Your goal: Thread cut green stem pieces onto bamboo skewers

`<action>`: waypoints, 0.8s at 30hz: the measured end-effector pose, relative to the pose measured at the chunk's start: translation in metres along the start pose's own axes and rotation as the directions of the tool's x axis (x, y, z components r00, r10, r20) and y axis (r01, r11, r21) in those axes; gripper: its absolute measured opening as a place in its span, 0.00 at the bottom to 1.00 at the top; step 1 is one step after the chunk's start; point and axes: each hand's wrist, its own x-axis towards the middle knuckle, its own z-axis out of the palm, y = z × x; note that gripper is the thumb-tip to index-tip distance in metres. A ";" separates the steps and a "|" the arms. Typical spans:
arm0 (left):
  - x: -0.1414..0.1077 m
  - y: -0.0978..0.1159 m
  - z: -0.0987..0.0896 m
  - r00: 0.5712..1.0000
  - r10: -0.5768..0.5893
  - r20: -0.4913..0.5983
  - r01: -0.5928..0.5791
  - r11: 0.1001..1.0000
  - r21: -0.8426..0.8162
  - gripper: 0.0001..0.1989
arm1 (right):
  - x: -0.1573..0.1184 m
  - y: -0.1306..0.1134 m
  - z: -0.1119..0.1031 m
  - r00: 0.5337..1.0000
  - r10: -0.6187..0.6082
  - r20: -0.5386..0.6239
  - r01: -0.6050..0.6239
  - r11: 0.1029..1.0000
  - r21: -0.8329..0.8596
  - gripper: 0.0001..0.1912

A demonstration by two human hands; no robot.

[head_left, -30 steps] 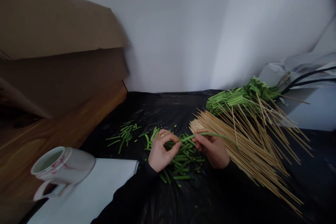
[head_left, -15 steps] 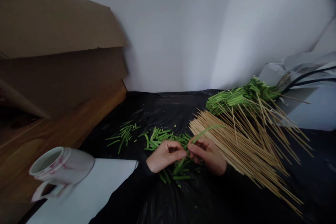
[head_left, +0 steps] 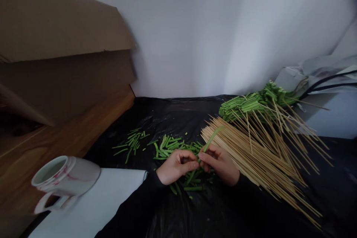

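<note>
A long, slender green bean (head_left: pixel 212 139) slants up and to the right from between my hands. My right hand (head_left: pixel 219 163) pinches it with thumb and fingers near its lower end. The thumb and fingertips of my left hand (head_left: pixel 178 165) close on that same lower end, touching my right fingertips. Exactly how the left fingers grip it is partly hidden. Under and behind both hands lies a loose pile of cut green bean pieces (head_left: pixel 170 143). Just right of my right hand is a broad heap of thin wooden skewers (head_left: pixel 251 156).
Skewered green pieces (head_left: pixel 248 104) are stacked at the back right. A smaller scatter of bean pieces (head_left: pixel 134 141) lies left on the black plastic sheet (head_left: pixel 173 109). A stained white mug (head_left: pixel 75 174) stands on a white board (head_left: pixel 111 189). A cardboard box (head_left: pixel 67 26) is at left.
The bean has swung from leaning far right to a steeper, more upright slant, its tip moving left. Both hands stay nearly in place, fingertips still together.
</note>
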 end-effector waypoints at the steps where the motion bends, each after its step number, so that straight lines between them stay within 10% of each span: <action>1: 0.000 -0.001 0.001 1.000 0.009 -0.021 -0.009 1.000 -0.010 0.17 | 0.001 0.001 0.001 1.000 -0.005 -0.004 0.005 0.999 0.039 0.19; 24: 0.011 -0.011 0.005 0.909 0.077 -0.409 -0.230 0.912 -0.340 0.16 | -0.007 0.001 0.014 0.972 -0.133 -0.192 0.111 0.986 -0.121 0.14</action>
